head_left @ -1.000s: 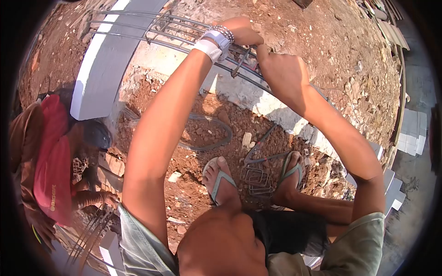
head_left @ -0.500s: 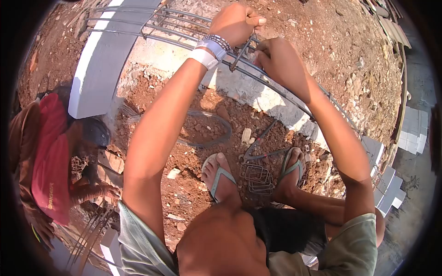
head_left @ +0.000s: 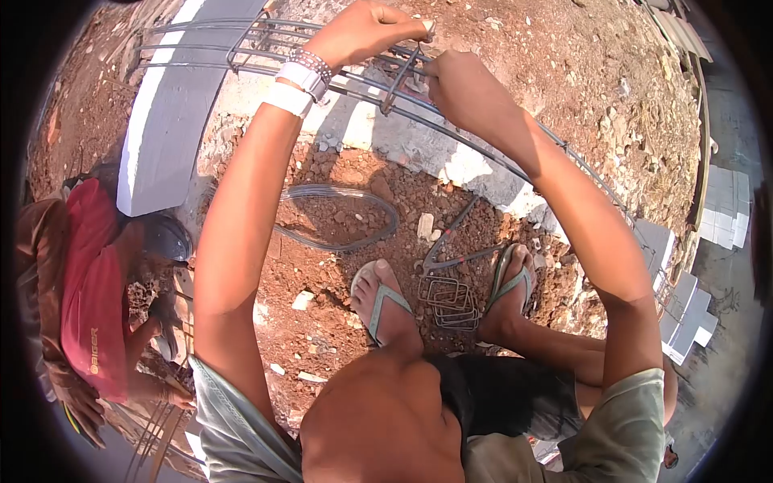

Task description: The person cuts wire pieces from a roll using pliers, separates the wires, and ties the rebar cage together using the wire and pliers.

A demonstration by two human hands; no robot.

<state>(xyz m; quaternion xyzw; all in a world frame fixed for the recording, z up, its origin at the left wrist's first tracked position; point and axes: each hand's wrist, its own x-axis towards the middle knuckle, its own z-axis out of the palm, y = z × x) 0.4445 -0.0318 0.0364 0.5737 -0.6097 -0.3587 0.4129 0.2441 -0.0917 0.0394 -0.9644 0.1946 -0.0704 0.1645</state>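
Observation:
A reinforcing-steel cage (head_left: 467,138) of long bars with square stirrups runs across the top of the view. My left hand (head_left: 358,36) is over its far bars, with thumb and fingertips pinched together. A small dark end shows at those fingertips, too small to name. Close by on the right, my right hand (head_left: 475,90) has its fingers curled in against the cage; what they hold, if anything, is hidden. Between the hands, a stirrup (head_left: 398,80) crosses the bars. White and beaded bands circle my left wrist.
On the soil by my sandalled feet lie a wire coil (head_left: 390,217), a V-shaped tool (head_left: 447,241) and a stack of stirrups (head_left: 451,304). A grey-white block (head_left: 173,121) lies under the cage's left end. At left, a person in a red top (head_left: 93,298) bends down. Pale blocks (head_left: 684,314) stand at right.
My left hand has shifted left and up, with its thumb stretched further out. My right hand has also moved slightly left and up. The person at left has moved a little.

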